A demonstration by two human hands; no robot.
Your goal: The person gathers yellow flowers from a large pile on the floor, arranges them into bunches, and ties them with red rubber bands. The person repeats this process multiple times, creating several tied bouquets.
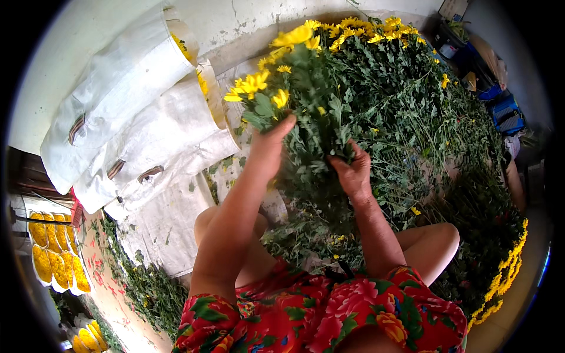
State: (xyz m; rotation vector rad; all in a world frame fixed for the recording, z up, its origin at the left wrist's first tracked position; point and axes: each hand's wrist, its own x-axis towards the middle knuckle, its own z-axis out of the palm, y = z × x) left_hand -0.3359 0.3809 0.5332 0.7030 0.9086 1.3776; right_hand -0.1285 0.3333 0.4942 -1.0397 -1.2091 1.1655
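Observation:
My left hand [273, 132] grips a bunch of yellow chrysanthemum stems [256, 86] just under the flower heads, thumb upward. Beside it, my right hand [354, 170] is closed around leafy green stems [335, 137] lower down. Motion blurs the leaves between the two hands, so I cannot tell whether both hold the same bunch. Just beyond my hands lies a large heap of cut chrysanthemums [397, 84], its yellow blooms [384, 31] lined along the wall side. Loose stems and leaves [304, 238] cover the floor in front of my knees.
White woven sacks [132, 110] with yellow flowers at their mouths lie at the left. Farther left stand several packs of yellow flower heads [57, 264]. More stems with blooms [503, 273] lie at my right. Blue crates [507, 114] stand at the far right, and a white sheet [163, 229] covers the floor.

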